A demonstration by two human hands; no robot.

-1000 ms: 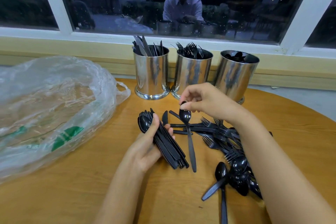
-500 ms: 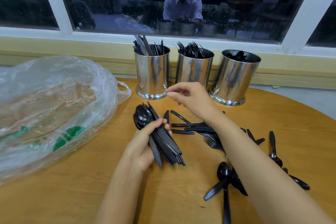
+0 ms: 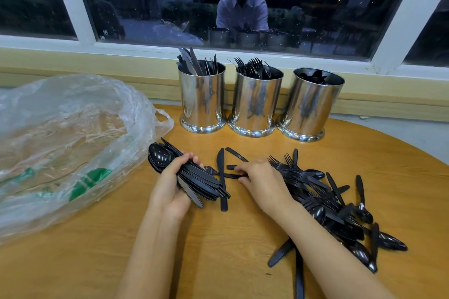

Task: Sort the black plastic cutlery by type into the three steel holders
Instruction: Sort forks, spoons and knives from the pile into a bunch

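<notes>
Three steel holders stand in a row at the table's back: the left holder has knives, the middle holder forks, the right holder spoons. My left hand grips a bundle of black spoons, bowls pointing up-left. My right hand lies low on the table, its fingertips pinching a black handle among a few loose knives. A pile of mixed forks and spoons spreads to the right, partly under my right forearm.
A large crumpled clear plastic bag with green print covers the table's left side. The round wooden table ends at a window ledge behind the holders; its curved edge runs down the right.
My right hand put its spoon into the bundle, then came down from near the holders onto the loose knives. My left hand's bundle has stayed in place.
</notes>
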